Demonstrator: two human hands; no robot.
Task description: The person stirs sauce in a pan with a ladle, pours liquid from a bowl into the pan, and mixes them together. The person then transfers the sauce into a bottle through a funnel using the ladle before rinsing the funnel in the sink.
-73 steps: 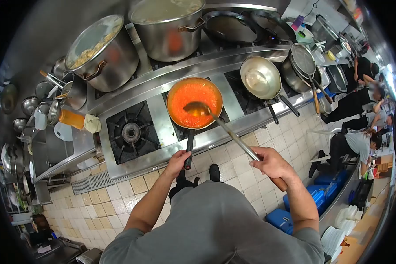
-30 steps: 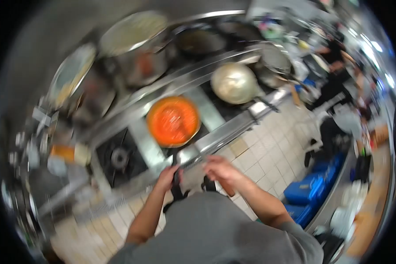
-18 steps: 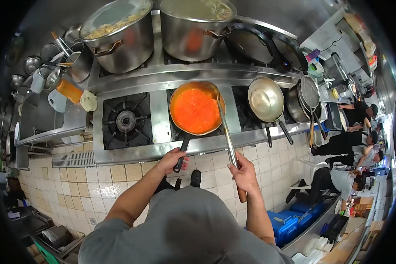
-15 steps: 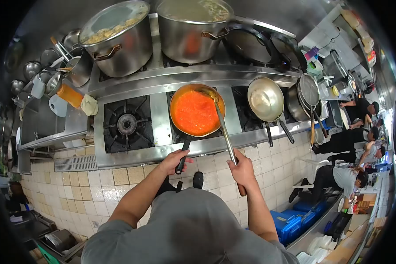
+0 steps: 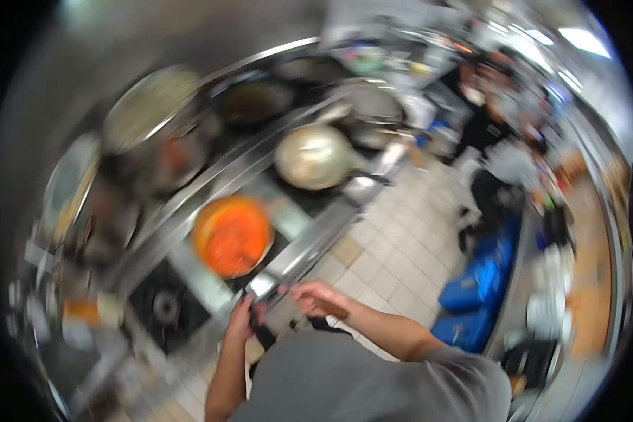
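Observation:
The view is smeared by motion. A round pan (image 5: 202, 228) with orange-red sauce (image 5: 231, 243) sits on the stove's front row. My left hand (image 5: 242, 316) is closed at the pan's dark handle, just below the pan. Close by on the right, my right hand (image 5: 319, 298) is curled around the ladle's brown handle end (image 5: 334, 309). The ladle's shaft is blurred, and its bowl appears to lie in the sauce near the lower right rim.
A bare burner (image 5: 166, 307) lies left of the pan, a light metal pan (image 5: 313, 157) to its right. Large pots (image 5: 151, 109) stand behind. Blue containers (image 5: 471, 285) line the right counter (image 5: 517, 295). Several people (image 5: 496, 133) are at the upper right.
The view has turned and blurred, so the stove appears tilted and further left. The ladle's bowl has moved from the pan's upper right rim towards its lower right. Both hands keep their holds.

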